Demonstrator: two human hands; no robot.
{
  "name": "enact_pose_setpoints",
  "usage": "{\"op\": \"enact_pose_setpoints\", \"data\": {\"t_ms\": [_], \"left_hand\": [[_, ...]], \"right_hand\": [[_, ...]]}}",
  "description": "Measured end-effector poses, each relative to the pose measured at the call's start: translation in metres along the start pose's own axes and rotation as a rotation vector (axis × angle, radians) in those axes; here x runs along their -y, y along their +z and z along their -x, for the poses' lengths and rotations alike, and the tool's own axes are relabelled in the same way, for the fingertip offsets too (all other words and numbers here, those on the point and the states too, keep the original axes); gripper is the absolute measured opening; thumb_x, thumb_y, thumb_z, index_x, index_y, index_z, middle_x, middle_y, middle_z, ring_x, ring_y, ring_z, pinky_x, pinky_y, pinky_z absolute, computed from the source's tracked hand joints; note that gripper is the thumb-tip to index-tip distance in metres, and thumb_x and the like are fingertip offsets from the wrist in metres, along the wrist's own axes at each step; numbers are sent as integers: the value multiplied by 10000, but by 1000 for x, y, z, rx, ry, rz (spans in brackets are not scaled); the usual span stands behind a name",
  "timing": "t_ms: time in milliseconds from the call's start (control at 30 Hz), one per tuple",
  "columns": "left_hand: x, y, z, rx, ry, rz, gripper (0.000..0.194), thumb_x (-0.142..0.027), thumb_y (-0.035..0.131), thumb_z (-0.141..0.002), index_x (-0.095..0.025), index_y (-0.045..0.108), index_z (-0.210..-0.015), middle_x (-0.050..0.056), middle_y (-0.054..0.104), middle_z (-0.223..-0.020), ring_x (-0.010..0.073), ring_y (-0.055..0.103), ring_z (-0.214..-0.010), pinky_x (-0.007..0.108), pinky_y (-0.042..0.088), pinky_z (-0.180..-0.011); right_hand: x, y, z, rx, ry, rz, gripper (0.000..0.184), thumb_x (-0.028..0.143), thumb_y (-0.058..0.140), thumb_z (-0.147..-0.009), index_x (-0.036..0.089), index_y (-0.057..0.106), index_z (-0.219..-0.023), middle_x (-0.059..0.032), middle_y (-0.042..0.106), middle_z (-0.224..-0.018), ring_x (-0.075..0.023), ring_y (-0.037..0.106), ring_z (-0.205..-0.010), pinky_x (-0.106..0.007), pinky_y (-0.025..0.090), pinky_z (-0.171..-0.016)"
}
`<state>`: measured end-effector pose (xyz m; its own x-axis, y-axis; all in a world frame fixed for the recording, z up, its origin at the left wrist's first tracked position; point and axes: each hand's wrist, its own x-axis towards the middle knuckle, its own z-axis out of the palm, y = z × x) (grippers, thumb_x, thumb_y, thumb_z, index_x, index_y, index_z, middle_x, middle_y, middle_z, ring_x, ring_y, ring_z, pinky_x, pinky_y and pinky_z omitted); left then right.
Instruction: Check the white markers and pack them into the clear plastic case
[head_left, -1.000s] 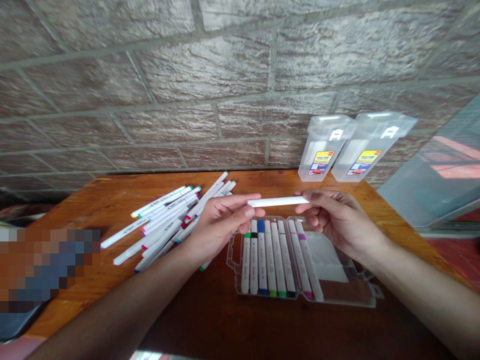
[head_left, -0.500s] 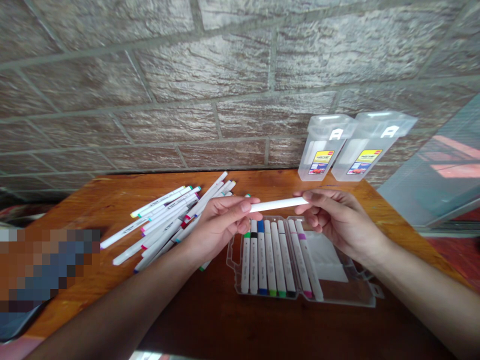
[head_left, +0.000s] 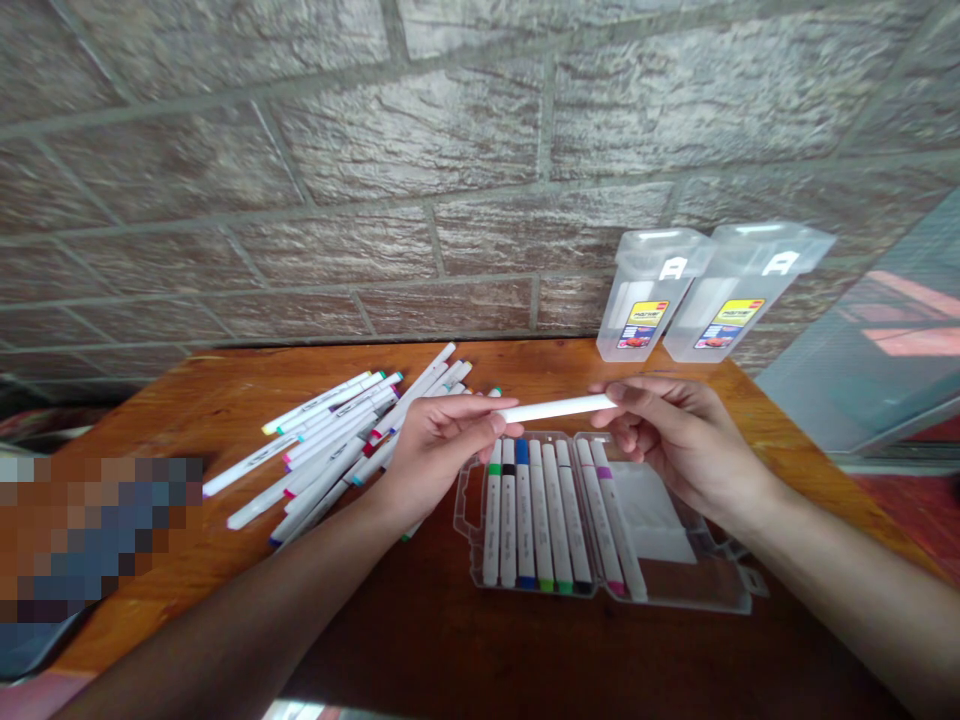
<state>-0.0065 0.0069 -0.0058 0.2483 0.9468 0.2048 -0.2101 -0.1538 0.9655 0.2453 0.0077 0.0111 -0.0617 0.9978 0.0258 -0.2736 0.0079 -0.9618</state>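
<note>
Now, white marker point(head_left: 556, 407) held level just above case point(head_left: 712, 600) on tabletop point(head_left: 187, 410). Right hand point(head_left: 675, 435) closed around its right end, firm grip; left hand point(head_left: 442, 455) curled at left end, contact hard to tell. Row of capped markers point(head_left: 540, 515) already lying in case, spare room beside them. Loose heap point(head_left: 330, 440) left of case, unsorted. Two clear tubes point(head_left: 712, 295) standing beyond case, near brick wall point(head_left: 412, 150).

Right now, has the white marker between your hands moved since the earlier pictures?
No, not noticeably: the white marker sits over the same stretch of the clear plastic case, just beyond its top edge; any shift is too small to tell.
</note>
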Motion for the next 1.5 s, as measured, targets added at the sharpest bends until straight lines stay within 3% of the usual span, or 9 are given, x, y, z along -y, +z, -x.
{"op": "enact_pose_setpoints", "data": {"t_ms": [133, 367, 733, 900, 1100, 1500], "left_hand": [[-1, 2, -2, -20, -43, 77, 163, -262, 792, -880, -214, 858, -1022, 85, 828, -862, 98, 530, -580, 258, 408, -598], [-1, 1, -3, -32, -105, 175, 121, -235, 777, -883, -170, 847, -957, 93, 806, -803, 82, 531, -569, 238, 388, -594], [-7, 7, -3, 29, -203, 231, 101, -207, 805, -837, -144, 751, -779, 3, 659, -636, 81, 554, -563, 200, 408, -550], [-4, 3, -1, 39, -109, 184, 73, -224, 816, -846, -165, 790, -880, 24, 724, -690, 83, 543, -572, 211, 413, -573], [-6, 1, 2, 40, 41, 41, 190, -257, 828, -849, -205, 835, -1031, 62, 807, -818, 112, 593, -587, 240, 449, -566], [-17, 9, 4, -18, 132, -107, 216, -226, 848, -800, -182, 853, -1012, 78, 824, -783, 111, 611, -508, 224, 468, -483]], "right_hand": [[-1, -1, 2, 17, -12, 20, 231, 376, 914, -755, 161, 836, -787, -47, 771, -659, -58, 557, -432, -137, 456, -399], [-3, 0, 3, 61, -119, 77, 180, 376, 856, -845, 201, 850, -886, -57, 802, -745, -73, 573, -464, -166, 467, -420], [0, 2, 10, 100, -234, 210, 123, 355, 810, -894, 246, 859, -924, -34, 771, -710, -109, 570, -492, -231, 474, -451], [-1, 1, 9, 105, -266, 227, 138, 379, 807, -895, 262, 860, -945, -24, 752, -682, -115, 582, -503, -233, 469, -459], [-3, -3, 5, 75, -188, 175, 157, 375, 810, -883, 242, 855, -954, -48, 784, -779, -103, 573, -510, -226, 482, -467], [2, 2, 0, 46, 1, 20, 216, 339, 897, -727, 180, 843, -863, -64, 796, -714, -98, 576, -442, -190, 457, -387]]}}
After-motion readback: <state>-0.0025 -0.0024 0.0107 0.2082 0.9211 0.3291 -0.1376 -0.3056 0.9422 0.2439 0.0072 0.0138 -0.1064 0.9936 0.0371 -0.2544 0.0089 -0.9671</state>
